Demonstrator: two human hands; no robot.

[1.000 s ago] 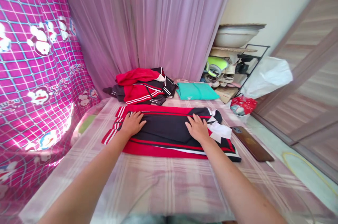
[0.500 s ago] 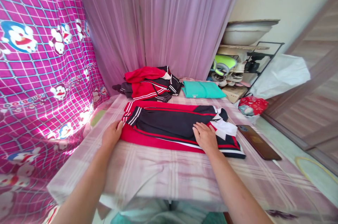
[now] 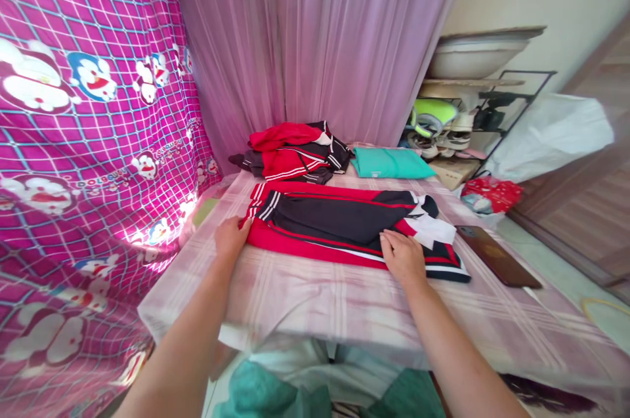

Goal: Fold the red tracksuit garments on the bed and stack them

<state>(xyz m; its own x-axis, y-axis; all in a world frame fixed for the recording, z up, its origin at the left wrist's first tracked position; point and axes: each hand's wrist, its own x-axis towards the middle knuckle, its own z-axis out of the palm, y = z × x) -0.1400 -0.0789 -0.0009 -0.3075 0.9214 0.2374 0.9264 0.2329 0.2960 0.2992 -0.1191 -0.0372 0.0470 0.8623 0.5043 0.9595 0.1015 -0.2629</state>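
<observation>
A red and black track jacket (image 3: 339,216) with white stripes and a white collar section lies folded lengthwise on the table. Its striped cuffs are at the left end, the collar at the right. My left hand (image 3: 231,237) is closed on the jacket's left edge beside the cuffs; part of its fingers is hidden. Towards the right, my right hand (image 3: 403,257) has its fingers bent onto the near side of the jacket, below the white collar section, with fabric at its fingertips.
Behind the jacket are a crumpled pile of red and black clothes (image 3: 295,159) and a folded turquoise cloth (image 3: 391,163). A brown phone (image 3: 497,257) with a cable lies at the right on the checked tablecloth (image 3: 315,303). A shoe rack (image 3: 529,100) stands beyond.
The view has shifted, so the table appears further right and slightly higher. My right hand's fingers look more bent on the jacket. My left hand stays at the cuff end.
</observation>
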